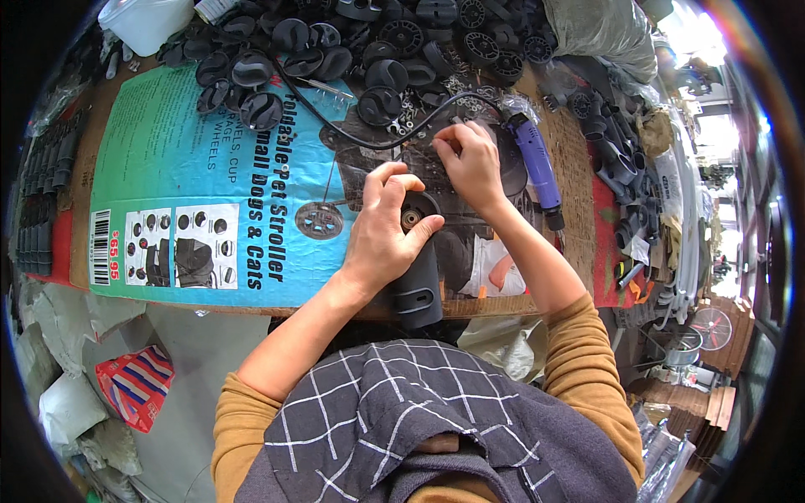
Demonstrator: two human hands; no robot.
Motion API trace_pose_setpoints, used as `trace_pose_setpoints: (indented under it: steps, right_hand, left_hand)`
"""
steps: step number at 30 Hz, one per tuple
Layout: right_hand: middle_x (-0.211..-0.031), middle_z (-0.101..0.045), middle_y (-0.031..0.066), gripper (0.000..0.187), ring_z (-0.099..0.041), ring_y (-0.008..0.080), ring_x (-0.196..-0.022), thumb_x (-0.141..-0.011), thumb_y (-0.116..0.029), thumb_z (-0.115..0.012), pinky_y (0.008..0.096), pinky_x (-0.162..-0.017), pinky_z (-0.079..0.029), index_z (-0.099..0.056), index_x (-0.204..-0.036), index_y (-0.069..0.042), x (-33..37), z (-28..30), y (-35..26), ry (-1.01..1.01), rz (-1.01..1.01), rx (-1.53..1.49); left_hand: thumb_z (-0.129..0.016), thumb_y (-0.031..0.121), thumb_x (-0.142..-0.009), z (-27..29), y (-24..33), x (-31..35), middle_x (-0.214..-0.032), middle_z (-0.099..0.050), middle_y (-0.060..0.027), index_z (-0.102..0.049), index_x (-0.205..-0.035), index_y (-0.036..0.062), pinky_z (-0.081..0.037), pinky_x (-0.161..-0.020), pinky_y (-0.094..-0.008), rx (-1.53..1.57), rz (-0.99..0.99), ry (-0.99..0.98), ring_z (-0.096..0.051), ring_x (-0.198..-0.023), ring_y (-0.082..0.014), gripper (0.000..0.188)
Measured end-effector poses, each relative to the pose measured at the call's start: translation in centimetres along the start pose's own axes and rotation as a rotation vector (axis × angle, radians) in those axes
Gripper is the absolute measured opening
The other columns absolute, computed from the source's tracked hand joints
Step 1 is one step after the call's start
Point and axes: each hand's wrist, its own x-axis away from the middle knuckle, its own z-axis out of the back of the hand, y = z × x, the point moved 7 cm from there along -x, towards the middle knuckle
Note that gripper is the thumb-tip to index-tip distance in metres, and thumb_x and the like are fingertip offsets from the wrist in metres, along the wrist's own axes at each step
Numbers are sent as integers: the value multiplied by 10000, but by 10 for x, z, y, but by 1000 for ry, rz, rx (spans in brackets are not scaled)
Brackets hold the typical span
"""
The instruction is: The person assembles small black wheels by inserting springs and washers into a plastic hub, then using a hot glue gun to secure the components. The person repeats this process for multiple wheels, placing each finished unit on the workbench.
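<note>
The left hand [381,233] is clamped around one black plastic bracket [418,281], one metal insert [410,218] showing in the socket between thumb and fingers. Beyond and right of this grip, the right hand [475,168] curls its fingers inward, whether on anything I cannot tell; one purple power screwdriver [534,159] lies just right, one black cable [369,146] beyond both.

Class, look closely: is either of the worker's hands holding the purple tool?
No, the purple tool lies apart, to the right of the right hand, while the left hand holds a black plastic part.
</note>
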Motion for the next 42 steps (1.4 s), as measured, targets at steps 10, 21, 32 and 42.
trace_pose_setpoints:
  steps: [10,21,32,42]
  right_hand:
    - [-803,-640,8,205,-568,69,-730,-817,-169,-760,234,-653,-467,-663,-895,-6,70,12,-19,-403,-499,-760]
    - [-1129,-633,217,699,-629,332,-1032,-699,-228,-732,407,-907,-479,-469,-1307,-4,43,93,138,2,-506,140]
    - [-802,-592,105,468,-625,232,-762,-797,-198,-697,401,-755,-515,-411,-1144,-68,35,100,5,443,-292,-1015]
    - [-802,-605,123,667,-588,254,-694,-827,-684,-558,414,-683,-471,-471,-1191,-132,38,107,-52,325,-149,-1638]
  left_hand:
    - [-751,97,-777,-2,5,3,-1290,-501,-161,-658,-867,51,-428,-961,-434,-7,-91,48,-496,-1177,-358,137]
    - [-756,123,-779,-4,2,3,-1260,-509,-151,-657,-892,71,-437,-926,-439,71,-62,30,-519,-1120,-361,159]
    - [-762,53,-769,-4,2,3,-1260,-489,-151,-644,-899,44,-445,-930,-382,53,-50,14,-531,-1097,-303,176]
    - [-766,25,-759,-4,2,3,-1248,-491,-140,-635,-906,52,-444,-925,-370,82,-50,17,-528,-1092,-289,200]
